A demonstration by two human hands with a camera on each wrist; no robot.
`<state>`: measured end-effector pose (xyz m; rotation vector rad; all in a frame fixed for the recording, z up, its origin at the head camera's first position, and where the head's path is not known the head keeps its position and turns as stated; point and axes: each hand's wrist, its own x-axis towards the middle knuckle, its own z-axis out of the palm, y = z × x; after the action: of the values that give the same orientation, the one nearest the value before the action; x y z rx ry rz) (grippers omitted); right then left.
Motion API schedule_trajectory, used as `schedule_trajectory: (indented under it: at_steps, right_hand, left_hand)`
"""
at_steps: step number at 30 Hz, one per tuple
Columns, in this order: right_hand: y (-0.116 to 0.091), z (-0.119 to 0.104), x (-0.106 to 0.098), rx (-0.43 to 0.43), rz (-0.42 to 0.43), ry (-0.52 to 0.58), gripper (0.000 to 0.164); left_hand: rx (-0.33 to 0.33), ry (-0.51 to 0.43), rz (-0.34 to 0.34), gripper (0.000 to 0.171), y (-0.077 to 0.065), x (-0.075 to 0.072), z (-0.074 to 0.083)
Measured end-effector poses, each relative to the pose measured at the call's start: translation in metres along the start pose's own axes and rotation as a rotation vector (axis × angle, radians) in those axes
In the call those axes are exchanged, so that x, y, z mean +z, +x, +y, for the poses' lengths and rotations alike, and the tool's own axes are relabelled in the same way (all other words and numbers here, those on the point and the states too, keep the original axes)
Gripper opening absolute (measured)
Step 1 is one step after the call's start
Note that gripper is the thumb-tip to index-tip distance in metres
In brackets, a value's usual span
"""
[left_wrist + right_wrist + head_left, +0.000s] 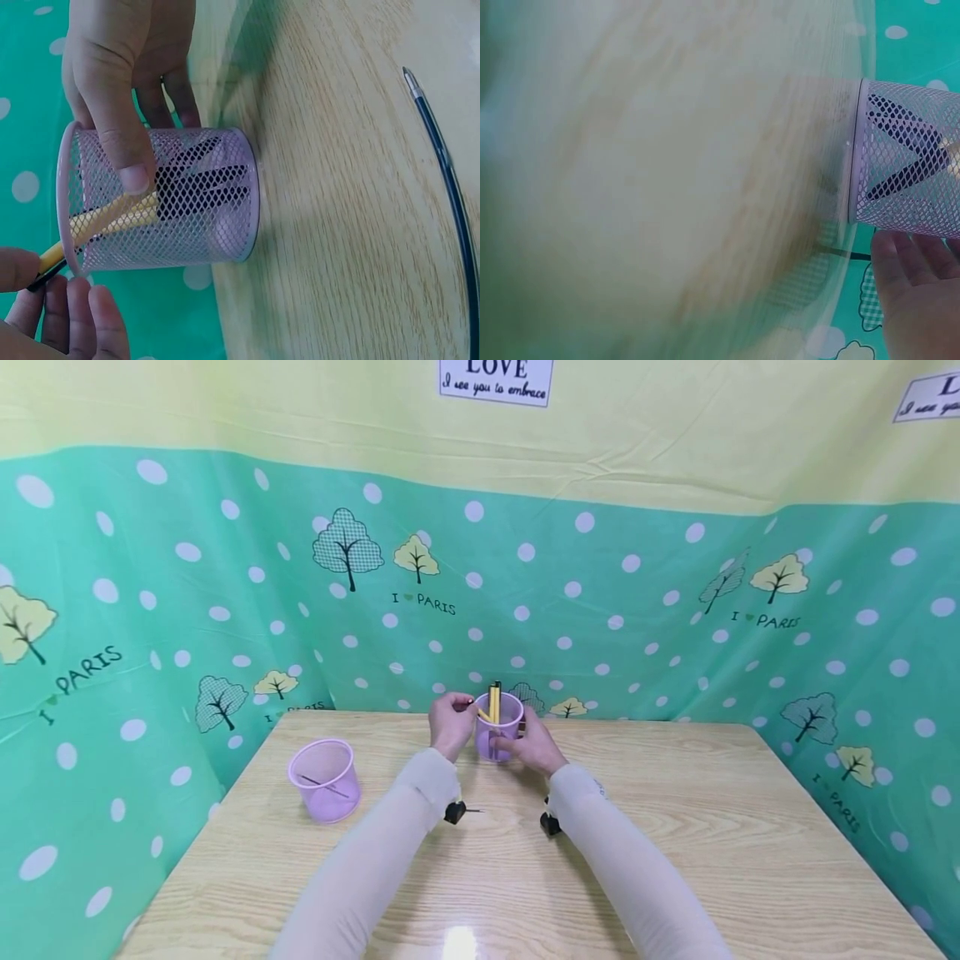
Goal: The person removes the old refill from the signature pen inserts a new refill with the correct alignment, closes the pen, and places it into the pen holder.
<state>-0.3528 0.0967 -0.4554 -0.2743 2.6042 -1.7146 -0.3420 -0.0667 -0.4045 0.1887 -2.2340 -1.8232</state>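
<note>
A purple mesh pen cup (498, 748) stands upright near the table's back edge with several yellow pens (494, 703) with black ends in it. My right hand (531, 745) grips this cup from the right, its thumb (124, 154) pressed on the mesh and the other fingers round the far side. At the rim my left hand (452, 727) pinches a yellow pen (54, 257) by its upper end; the pen leans down into the cup. In the right wrist view the fingers (911, 259) lie along the mesh.
A second purple mesh cup (326, 810) stands at the left, thin dark sticks inside. A dark pen refill (442, 161) lies on the wooden table (720, 827) by my left wrist. A green dotted curtain (630, 635) hangs right behind the table and along its sides.
</note>
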Motion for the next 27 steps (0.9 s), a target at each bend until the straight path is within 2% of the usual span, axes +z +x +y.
schedule_trajectory:
  at_steps: [5, 17, 22, 27]
  right_hand:
    - [-0.0007, -0.0008, 0.0, 0.004, 0.003, -0.009, 0.083]
    - [-0.0009, -0.0009, 0.0005, -0.004, 0.002, -0.014, 0.084]
    - [-0.0011, -0.0018, 0.0005, 0.001, -0.003, -0.017, 0.085]
    - [-0.0017, -0.0008, 0.0003, 0.0, -0.002, -0.019, 0.084]
  left_hand:
    - [-0.034, 0.016, -0.029, 0.019, -0.0017, 0.0022, 0.0]
    - [-0.033, 0.002, 0.022, 0.017, -0.0031, 0.0067, 0.0001]
    - [-0.036, -0.013, 0.02, 0.02, -0.0032, 0.0062, -0.0003]
    - [-0.068, -0.021, 0.01, 0.02, -0.0028, 0.0043, -0.0025]
